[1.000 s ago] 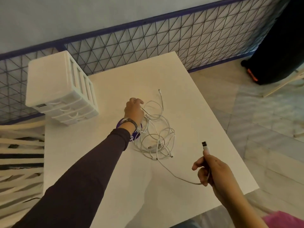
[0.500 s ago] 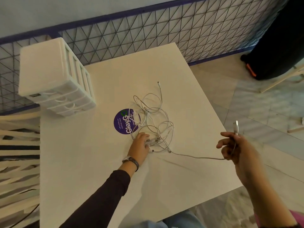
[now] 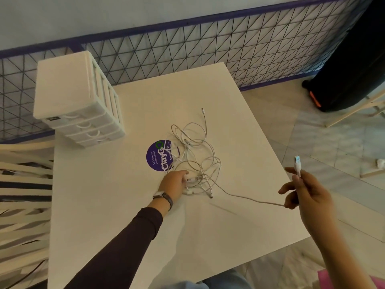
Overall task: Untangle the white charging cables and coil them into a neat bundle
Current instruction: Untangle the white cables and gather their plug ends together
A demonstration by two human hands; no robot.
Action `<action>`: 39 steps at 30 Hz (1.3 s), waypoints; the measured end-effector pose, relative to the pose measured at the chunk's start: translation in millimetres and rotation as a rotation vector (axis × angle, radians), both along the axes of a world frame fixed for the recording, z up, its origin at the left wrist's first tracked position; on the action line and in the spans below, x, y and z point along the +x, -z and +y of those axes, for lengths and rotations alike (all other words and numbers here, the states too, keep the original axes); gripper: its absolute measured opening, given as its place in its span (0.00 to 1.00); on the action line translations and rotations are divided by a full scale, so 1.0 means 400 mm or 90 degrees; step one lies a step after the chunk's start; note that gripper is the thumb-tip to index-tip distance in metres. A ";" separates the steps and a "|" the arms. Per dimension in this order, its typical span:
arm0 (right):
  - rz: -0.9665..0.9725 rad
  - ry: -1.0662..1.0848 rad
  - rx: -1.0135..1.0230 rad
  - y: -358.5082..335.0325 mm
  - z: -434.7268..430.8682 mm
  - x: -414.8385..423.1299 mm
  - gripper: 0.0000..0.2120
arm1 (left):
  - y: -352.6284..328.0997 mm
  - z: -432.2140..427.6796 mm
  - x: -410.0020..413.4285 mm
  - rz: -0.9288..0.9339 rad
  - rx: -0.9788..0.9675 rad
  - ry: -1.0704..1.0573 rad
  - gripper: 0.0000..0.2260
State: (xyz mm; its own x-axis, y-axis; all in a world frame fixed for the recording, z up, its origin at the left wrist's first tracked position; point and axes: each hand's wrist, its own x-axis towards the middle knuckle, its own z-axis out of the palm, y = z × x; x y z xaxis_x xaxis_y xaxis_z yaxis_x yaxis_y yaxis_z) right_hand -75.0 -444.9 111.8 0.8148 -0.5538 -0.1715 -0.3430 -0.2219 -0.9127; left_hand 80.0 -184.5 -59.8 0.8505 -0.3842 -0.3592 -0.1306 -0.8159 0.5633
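Observation:
A loose tangle of white charging cables point(image 3: 198, 155) lies in the middle of the white table point(image 3: 116, 205). My left hand point(image 3: 174, 184) rests on the tangle's near edge, fingers closed around a clump of plugs and cable there. My right hand point(image 3: 306, 195) hovers past the table's right edge and pinches one cable just below its USB plug point(image 3: 297, 161), which points up. That cable runs slack from my right hand across the table back into the tangle. Another thin cable end point(image 3: 202, 110) sticks out at the far side.
A white plastic drawer unit point(image 3: 77, 99) stands at the table's far left corner. A round purple sticker point(image 3: 159, 156) sits under the tangle's left side. A wire mesh fence point(image 3: 208, 53) runs behind the table. A black object point(image 3: 350, 69) stands on the floor at right; chair slats point(image 3: 23, 184) at left.
My left hand came from the tangle's far side to its near edge and closed on cables there. My right hand carried the USB plug rightward, past the table's edge.

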 end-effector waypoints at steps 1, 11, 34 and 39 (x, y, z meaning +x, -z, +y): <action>-0.005 -0.002 0.001 -0.003 0.002 0.004 0.14 | -0.021 0.007 0.001 -0.033 -0.018 -0.017 0.14; 0.008 -0.117 -0.025 -0.001 0.113 0.103 0.14 | -0.485 0.069 0.035 -0.055 -0.596 -0.418 0.04; -0.172 -0.356 0.348 -0.231 0.461 0.257 0.13 | -0.749 0.222 -0.095 0.019 -0.964 -0.574 0.06; -0.170 -0.365 0.334 -0.217 0.488 0.256 0.14 | -0.718 0.153 -0.103 0.059 -0.888 -0.561 0.07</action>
State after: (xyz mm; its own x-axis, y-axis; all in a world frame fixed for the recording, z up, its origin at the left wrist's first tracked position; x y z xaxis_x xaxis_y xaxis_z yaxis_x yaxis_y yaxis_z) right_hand 27.3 -249.8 198.7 0.9969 0.0587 -0.0520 -0.0619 0.1817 -0.9814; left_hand 38.7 -123.3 227.5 0.9646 0.1242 -0.2325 0.1435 0.4927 0.8583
